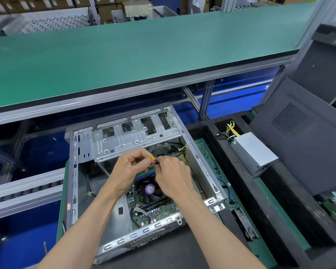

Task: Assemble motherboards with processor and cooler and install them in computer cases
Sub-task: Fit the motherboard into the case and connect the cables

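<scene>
Open silver sheet-metal computer case (124, 140), lying on its side, directly beneath both hands. Green motherboard (159, 212) seated inside it, under and nearer the person than the hands. Black round cooler fan with purple centre label (150, 189), mounted on the motherboard, just below the right hand.

Left hand (130, 167): fingers curled, thumb and forefinger pinching a small orange-yellow plastic connector (151, 157) at its fingertips, held above the case interior.

Right hand (173, 173): fingers curled, tips meeting the same connector from the opposite side, pinching a thin black wire (157, 163) where it leaves the connector. Hands touch at the fingertips.

Grey boxed metal power supply with yellow and black cable bundle (254, 152), well to the right of the right hand, outside the case. Dark grey perforated case side panel (299, 144), leaning beyond the power supply. Green-topped shelf (144, 55), above and beyond both hands.
</scene>
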Available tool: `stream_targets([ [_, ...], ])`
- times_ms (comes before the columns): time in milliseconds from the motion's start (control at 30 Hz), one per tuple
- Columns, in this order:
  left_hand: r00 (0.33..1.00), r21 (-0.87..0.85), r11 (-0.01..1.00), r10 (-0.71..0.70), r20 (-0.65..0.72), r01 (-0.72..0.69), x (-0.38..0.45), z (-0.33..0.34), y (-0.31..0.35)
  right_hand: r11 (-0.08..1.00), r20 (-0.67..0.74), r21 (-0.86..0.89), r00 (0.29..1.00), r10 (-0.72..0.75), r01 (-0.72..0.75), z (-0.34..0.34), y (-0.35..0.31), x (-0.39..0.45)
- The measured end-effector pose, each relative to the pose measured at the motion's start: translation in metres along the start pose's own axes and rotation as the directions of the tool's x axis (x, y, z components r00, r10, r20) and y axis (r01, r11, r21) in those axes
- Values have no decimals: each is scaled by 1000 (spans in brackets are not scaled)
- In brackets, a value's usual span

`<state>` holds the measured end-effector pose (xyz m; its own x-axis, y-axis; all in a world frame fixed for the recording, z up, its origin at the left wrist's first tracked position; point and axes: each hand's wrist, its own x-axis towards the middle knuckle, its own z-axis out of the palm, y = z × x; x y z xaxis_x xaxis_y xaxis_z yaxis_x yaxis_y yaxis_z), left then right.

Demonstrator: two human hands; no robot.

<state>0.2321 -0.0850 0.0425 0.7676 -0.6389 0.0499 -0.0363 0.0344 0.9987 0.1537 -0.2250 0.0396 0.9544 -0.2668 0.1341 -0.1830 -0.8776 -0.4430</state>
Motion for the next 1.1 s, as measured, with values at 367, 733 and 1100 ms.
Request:
stream_targets([
  [367,942,76,995,80,-327,-58,-2,-7,1,999,-182,13,982,42,-40,-5,-1,-1],
  [733,984,530,845,38,-174,61,-8,-8,5,995,-239,55,966,97,-86,-11,-2,-4],
  [1100,951,567,817,-246,185,101,9,39,-7,969,-269,-210,961,70,-130,-13,-10,-3],
])
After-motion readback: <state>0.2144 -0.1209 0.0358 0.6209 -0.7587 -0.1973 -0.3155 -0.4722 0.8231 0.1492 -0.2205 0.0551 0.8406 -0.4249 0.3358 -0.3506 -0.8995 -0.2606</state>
